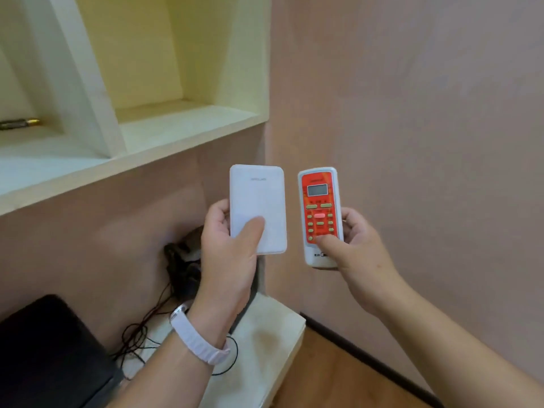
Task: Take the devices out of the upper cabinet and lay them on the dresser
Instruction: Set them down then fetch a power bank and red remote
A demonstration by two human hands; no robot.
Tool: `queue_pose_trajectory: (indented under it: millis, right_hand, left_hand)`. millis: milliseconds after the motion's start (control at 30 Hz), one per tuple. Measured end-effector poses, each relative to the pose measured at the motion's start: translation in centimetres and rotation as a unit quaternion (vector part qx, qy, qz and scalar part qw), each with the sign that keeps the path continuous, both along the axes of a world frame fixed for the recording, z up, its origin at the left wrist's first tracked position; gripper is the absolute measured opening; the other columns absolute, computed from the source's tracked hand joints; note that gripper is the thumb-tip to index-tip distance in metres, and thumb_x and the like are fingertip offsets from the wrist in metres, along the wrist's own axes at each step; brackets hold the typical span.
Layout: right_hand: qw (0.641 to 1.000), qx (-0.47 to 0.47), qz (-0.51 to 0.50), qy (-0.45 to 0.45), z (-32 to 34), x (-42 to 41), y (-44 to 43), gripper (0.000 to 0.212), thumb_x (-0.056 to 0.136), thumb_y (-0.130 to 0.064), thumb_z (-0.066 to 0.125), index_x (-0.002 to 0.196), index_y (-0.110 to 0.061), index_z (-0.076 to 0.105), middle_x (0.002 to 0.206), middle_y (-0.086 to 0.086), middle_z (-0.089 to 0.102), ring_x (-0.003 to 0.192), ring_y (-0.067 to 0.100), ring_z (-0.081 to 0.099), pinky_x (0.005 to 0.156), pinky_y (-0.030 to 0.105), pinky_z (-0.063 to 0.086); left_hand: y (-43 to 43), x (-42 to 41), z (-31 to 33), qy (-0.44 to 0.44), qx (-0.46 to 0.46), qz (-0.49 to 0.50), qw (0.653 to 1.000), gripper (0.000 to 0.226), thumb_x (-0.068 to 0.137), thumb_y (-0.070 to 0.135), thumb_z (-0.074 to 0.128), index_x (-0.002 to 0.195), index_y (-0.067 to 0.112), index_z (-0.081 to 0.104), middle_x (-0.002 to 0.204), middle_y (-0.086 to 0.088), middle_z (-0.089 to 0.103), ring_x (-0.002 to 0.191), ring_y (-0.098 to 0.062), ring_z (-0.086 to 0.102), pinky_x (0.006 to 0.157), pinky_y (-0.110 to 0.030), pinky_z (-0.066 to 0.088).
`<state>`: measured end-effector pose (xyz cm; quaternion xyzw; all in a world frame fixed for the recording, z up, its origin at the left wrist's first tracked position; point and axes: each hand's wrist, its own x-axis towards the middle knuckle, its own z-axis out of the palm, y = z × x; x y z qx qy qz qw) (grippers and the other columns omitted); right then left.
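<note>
Holding both devices clear of cabinet (188, 134): power bank (257, 201) gripped in left hand (226, 245), remote (320, 216) in right hand (359, 248); not yet laid on dresser (265, 348).

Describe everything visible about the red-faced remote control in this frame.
The remote control is a slim white plastic handset with a red-orange face, a small grey display near the top and rows of pale oval buttons, one glowing pink. It is held roughly upright, face toward the camera, in the right hand, thumb on its lower buttons, fingers behind. It hangs before the pink wall, beside a white device.
</note>
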<state>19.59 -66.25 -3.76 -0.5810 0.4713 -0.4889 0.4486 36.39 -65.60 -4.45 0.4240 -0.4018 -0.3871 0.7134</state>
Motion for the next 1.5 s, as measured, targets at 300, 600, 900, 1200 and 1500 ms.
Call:
queue_pose_trajectory:
  millis: [300,600,900,1200,1500]
  right_hand:
    - [0.993,0.014,-0.120,-0.009,-0.9,-8.4,10.2,0.027,0.089,-0.004,0.063,0.108,-0.023,0.059,0.093,-0.004,0.074,0.084,0.013,0.072,0.068,0.032,0.059]
    - [0.949,0.003,-0.315,-0.020,-2.2,-21.3,30.9,0.027,0.089,-0.009,0.066,0.105,-0.029,0.057,0.099,-0.004,0.071,0.090,0.011,0.071,0.076,0.029,0.060]
    - [0.854,0.000,-0.519,-0.039,-2.8,-29.3,53.3,0.025,0.089,-0.010,0.065,0.106,-0.028,0.058,0.096,-0.004,0.072,0.087,0.009,0.071,0.074,0.028,0.058]
    - [0.751,0.005,-0.657,-0.069,-4.2,-33.8,65.7,0.030,0.086,-0.006,0.064,0.106,-0.027,0.059,0.098,0.000,0.072,0.092,0.018,0.070,0.083,0.045,0.059]
    - [0.636,0.058,-0.766,-0.067,-7.6,-42.0,71.1,0.031,0.087,-0.013,0.066,0.106,-0.035,0.056,0.102,-0.005,0.070,0.093,0.010,0.069,0.080,0.031,0.058]
  left_hand:
    - [5.5,-8.6,-1.5,-0.030,0.046,-0.114,0.992,0.030,0.088,0.007,0.062,0.114,0.021,0.053,0.097,0.010,0.070,0.091,-0.012,0.069,0.075,-0.043,0.060]
    - [20.8,-24.3,-2.0,-0.031,0.067,-0.303,0.950,0.029,0.088,0.001,0.058,0.111,0.018,0.054,0.098,0.002,0.068,0.085,-0.014,0.068,0.063,-0.035,0.058]
    - [37.5,-37.5,-2.6,-0.080,0.054,-0.515,0.852,0.033,0.081,0.010,0.062,0.112,0.014,0.054,0.099,-0.001,0.067,0.082,-0.013,0.068,0.065,-0.037,0.058]
    - [48.3,-47.5,-3.5,-0.123,0.054,-0.658,0.741,0.034,0.075,0.015,0.061,0.108,0.021,0.055,0.100,-0.002,0.066,0.089,-0.024,0.066,0.065,-0.043,0.058]
    - [53.5,-60.4,-7.8,-0.139,0.077,-0.753,0.639,0.032,0.082,0.011,0.062,0.112,0.018,0.053,0.103,-0.004,0.064,0.088,-0.019,0.065,0.065,-0.034,0.055]
